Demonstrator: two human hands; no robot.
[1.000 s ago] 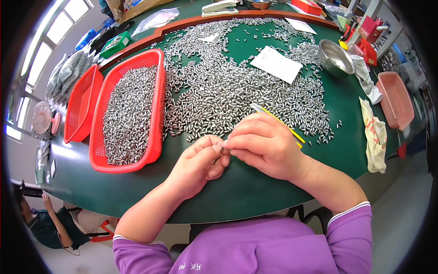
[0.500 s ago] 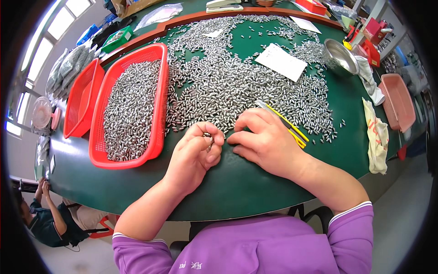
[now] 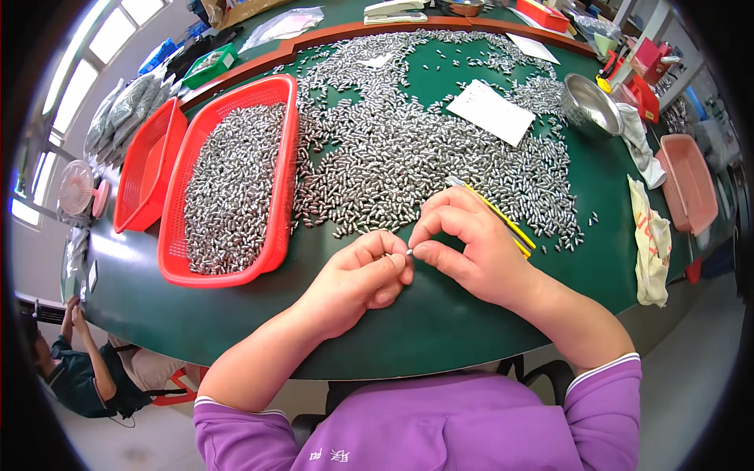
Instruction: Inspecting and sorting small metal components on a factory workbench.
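Over the near part of the table, my left hand and my right hand meet fingertip to fingertip. Between them shows the tip of a small silvery metal part, pinched where the two hands touch. My left fingers are curled, and their inner side is hidden, so I cannot see whether more parts lie within. The right thumb and forefinger are pressed together. Just beyond lies a wide spread of similar bullet-shaped metal parts. A yellow cutter-like tool lies beyond my right hand, partly covered by it.
At left a red basket holds a heap of such parts, beside another red basket. White paper lies on the spread. A metal bowl, cloth and pink basin are at right. A person sits at far left.
My hands have come together; the left moved right and slightly nearer me. The metal part, seen in my left fingers before, now shows between both hands' fingertips. The view has shifted slightly.
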